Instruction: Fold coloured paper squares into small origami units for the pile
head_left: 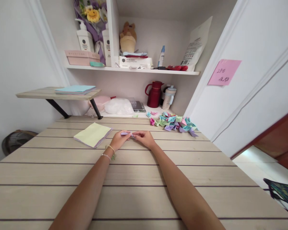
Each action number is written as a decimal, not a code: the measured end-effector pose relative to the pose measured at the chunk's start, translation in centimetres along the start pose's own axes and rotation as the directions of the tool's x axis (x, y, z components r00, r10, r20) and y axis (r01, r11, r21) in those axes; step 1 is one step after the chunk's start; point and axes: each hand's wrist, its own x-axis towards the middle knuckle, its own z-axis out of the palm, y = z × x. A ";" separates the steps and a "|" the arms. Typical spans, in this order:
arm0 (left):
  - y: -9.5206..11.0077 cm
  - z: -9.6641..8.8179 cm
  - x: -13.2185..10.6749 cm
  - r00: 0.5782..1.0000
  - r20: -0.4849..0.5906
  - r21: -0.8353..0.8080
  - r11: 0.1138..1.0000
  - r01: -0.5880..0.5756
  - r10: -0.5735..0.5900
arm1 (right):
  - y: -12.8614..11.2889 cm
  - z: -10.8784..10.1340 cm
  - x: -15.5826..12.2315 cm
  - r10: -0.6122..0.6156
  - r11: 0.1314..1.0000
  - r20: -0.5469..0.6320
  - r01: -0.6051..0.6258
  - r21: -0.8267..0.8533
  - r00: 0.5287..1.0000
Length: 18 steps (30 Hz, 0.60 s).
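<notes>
Both of my hands meet over the middle of the slatted wooden table (134,174). Between them is a small piece of folded purple paper (125,133). My left hand (120,139) pinches its left part, and two thin bracelets circle that wrist. From the other side, my right hand (144,138) pinches the paper's right end with thumb and fingers. Part of the paper is hidden by the fingers. Left of my hands lies a stack of square paper sheets (93,134), pale yellow on top. A heap of folded paper pieces (174,122) in many colours sits at the back right.
A small raised wooden shelf (38,92) on black brackets stands at the back left, with blue-topped paper (75,88) on it. Behind the table are a white plastic bag (119,106), a dark red jug (155,94) and a pale tumbler (168,98).
</notes>
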 end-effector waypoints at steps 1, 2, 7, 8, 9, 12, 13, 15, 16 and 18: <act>0.0 0.0 0.0 1.000 -0.001 0.000 1.000 0.003 -0.003 | 0.1 0.0 0.0 -0.001 1.000 -0.001 0.001 0.000 1.000; 0.0 0.0 0.0 1.000 -0.002 -0.003 1.000 0.006 -0.006 | 0.1 0.0 0.0 -0.003 1.000 -0.004 0.002 -0.001 1.000; -0.1 0.0 0.0 1.000 -0.005 -0.020 1.000 0.012 -0.012 | -0.3 0.0 -0.2 -0.045 0.996 -0.001 0.045 -0.072 0.999; -0.1 0.0 0.1 1.000 -0.005 -0.019 1.000 0.014 -0.014 | -0.5 0.0 -0.2 -0.063 0.993 0.002 0.063 -0.099 0.998; -0.1 0.0 0.1 1.000 -0.006 -0.019 1.000 0.015 -0.015 | -0.6 0.0 -0.2 -0.083 0.988 0.006 0.083 -0.129 0.997; -0.2 0.0 0.1 1.000 -0.011 -0.025 1.000 0.015 -0.015 | -1.0 0.0 -0.3 -0.145 0.965 0.015 0.145 -0.217 0.989; -0.2 0.0 0.1 1.000 -0.012 -0.027 1.000 0.015 -0.015 | -1.1 0.0 -0.3 -0.160 0.957 0.017 0.159 -0.241 0.987; -0.3 -0.1 0.2 1.000 -0.011 -0.029 0.999 0.015 -0.015 | -1.2 0.0 -0.3 -0.176 0.943 0.021 0.175 -0.283 0.984; -0.4 -0.1 0.2 1.000 -0.011 -0.028 1.000 0.013 -0.013 | -1.3 0.0 -0.4 -0.179 0.936 0.026 0.179 -0.304 0.983; -0.5 -0.1 0.3 1.000 -0.010 -0.015 1.000 0.002 -0.003 | -1.4 0.0 -0.4 -0.185 0.917 0.041 0.188 -0.352 0.982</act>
